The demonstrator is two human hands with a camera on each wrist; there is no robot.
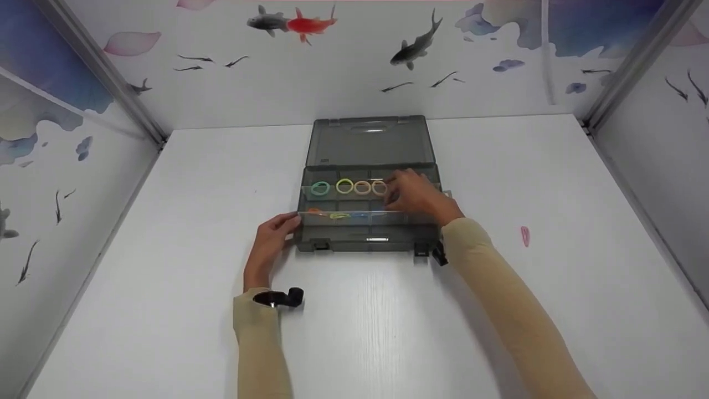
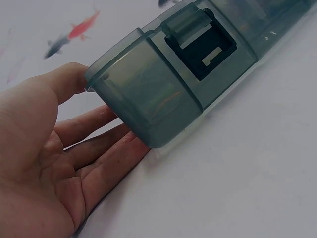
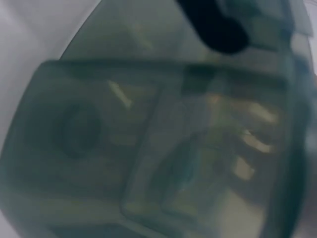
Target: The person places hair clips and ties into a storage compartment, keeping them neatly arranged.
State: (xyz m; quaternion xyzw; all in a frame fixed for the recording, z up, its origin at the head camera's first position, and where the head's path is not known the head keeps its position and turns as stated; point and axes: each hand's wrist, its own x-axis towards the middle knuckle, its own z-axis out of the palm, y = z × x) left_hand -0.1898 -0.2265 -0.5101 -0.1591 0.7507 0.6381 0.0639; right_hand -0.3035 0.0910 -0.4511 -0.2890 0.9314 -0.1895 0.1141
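A translucent dark grey compartment box (image 1: 343, 233) lies with its lid (image 1: 371, 144) raised at the back. My left hand (image 1: 270, 244) touches the box's left side near the front corner; in the left wrist view its thumb (image 2: 74, 79) meets the rim, with the other fingers against the wall lower down. My right hand (image 1: 415, 191) reaches into the right part of the box with bent fingers; I cannot tell what its fingertips hold. Beside it, a back row holds a teal ring (image 1: 320, 189), a yellow ring (image 1: 344, 186) and two peach rings (image 1: 363, 188). The right wrist view is blurred.
Orange (image 1: 316, 211), yellow (image 1: 339, 215) and blue (image 1: 359, 214) small clips lie in the middle row. A pink clip (image 1: 525, 236) is on the white table to the right. Latches (image 1: 321, 244) hang at the box's front. Patterned panels (image 1: 354, 83) enclose the table.
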